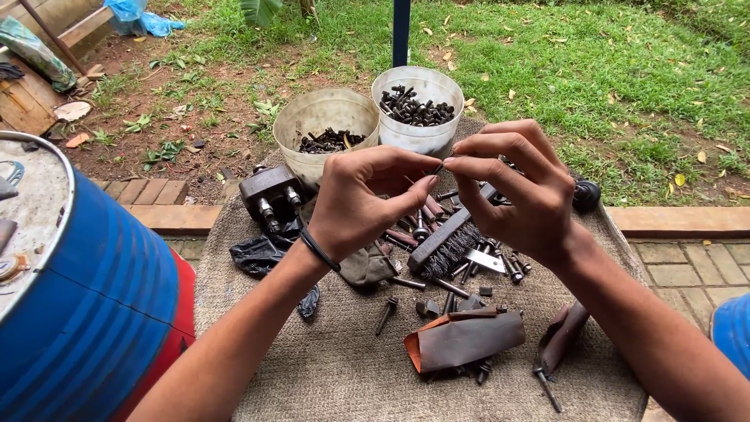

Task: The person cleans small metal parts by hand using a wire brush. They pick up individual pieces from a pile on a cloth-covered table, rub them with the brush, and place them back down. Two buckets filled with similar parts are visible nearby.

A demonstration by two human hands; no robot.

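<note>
A small dark bolt [439, 166], mostly hidden, is pinched between the fingertips of the left hand [363, 203] and right hand [519, 195]; a wire brush [447, 244] lies below them.

One head camera looks steeply down, close above a cloth-covered table [328, 375], probably.

Both hands are meeting up above the middle of the mat, pinching a small dark metal bolt [439, 166] between the fingertips. The left hand [363, 199], wearing a thin black band at the wrist, is curling its thumb and forefinger in from the left. The right hand [519, 191] is pressing in from the other side, fingers bent. The bolt is barely showing, so its pose is hard to call.
</note>
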